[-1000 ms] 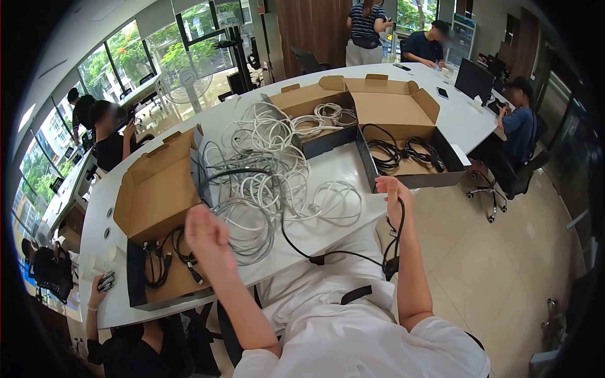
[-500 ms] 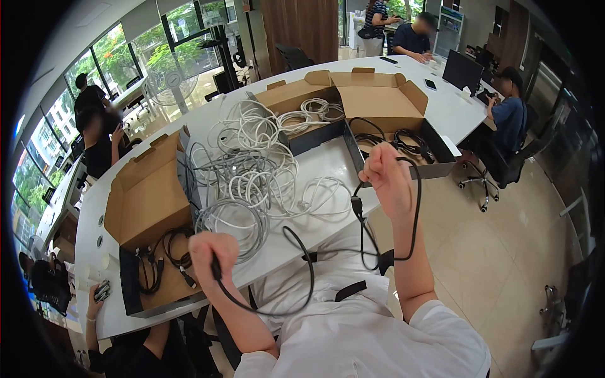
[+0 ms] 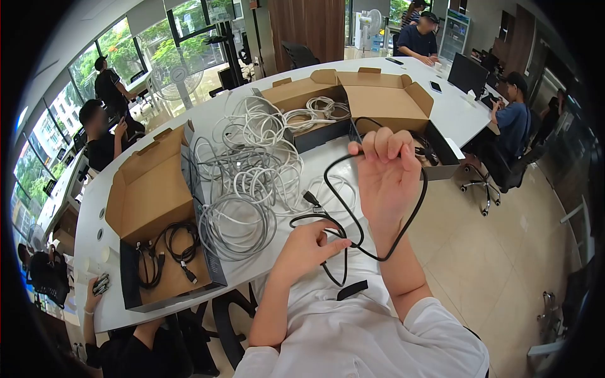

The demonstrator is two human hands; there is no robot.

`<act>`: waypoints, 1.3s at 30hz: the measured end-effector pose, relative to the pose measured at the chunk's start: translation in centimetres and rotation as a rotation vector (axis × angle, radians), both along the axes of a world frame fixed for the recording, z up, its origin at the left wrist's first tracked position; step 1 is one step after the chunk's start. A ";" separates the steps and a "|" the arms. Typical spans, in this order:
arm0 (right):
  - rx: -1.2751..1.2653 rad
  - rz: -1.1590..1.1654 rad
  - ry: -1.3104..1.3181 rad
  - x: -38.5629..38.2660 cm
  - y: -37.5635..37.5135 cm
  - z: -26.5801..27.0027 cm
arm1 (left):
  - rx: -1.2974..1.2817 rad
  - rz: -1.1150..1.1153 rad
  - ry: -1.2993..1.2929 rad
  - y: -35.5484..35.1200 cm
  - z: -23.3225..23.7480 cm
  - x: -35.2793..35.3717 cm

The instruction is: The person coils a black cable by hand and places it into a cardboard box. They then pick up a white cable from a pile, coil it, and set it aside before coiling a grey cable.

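A black cable point(image 3: 326, 177) hangs in loops between my two hands, in front of my white shirt. My right hand point(image 3: 389, 173) is raised with its palm toward me, its curled fingers gripping the upper part of a loop. Lower down, my left hand point(image 3: 307, 249) pinches the cable's strands together between thumb and fingers. One black plug point(image 3: 310, 198) sticks up above the left hand, over the table edge. Just beyond lies a tangled pile of white and grey cables point(image 3: 252, 170) on the table.
On the white table point(image 3: 242, 275), an open cardboard box point(image 3: 154, 195) with black cables stands at left. Two more open boxes stand behind, one holding white cables point(image 3: 324, 108), the other point(image 3: 441, 154) black ones. Other people sit around, including a person's hand point(image 3: 94, 291) at lower left.
My left hand has moved right and inward, gathering the cable beneath my right hand. The right hand has turned its palm toward me and risen slightly, and the cable now hangs in tighter loops.
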State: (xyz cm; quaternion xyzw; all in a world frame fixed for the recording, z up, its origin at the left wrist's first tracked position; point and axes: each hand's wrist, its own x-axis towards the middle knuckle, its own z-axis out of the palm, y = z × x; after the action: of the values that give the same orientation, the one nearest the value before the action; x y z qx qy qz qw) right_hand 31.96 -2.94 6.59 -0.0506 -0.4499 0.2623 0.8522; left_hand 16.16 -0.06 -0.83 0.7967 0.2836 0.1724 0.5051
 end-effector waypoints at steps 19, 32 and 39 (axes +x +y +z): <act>-0.624 -0.268 -0.778 15.4 7.8 -3.4 | -0.905 0.173 -1.628 7.0 -0.4 -10.8; -0.755 -0.047 -0.710 1.0 -0.7 -3.0 | -0.439 0.558 -1.150 4.1 -1.5 -3.0; -0.767 -0.221 -0.912 0.4 0.5 -4.1 | -0.432 0.240 -0.819 1.5 -1.6 -4.9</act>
State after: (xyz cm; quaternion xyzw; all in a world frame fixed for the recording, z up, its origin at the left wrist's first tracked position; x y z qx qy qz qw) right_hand 32.39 -2.47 2.50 -0.5080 -0.6351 0.2677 0.5166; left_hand 11.28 1.44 -2.44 0.5016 0.1804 0.4664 0.7059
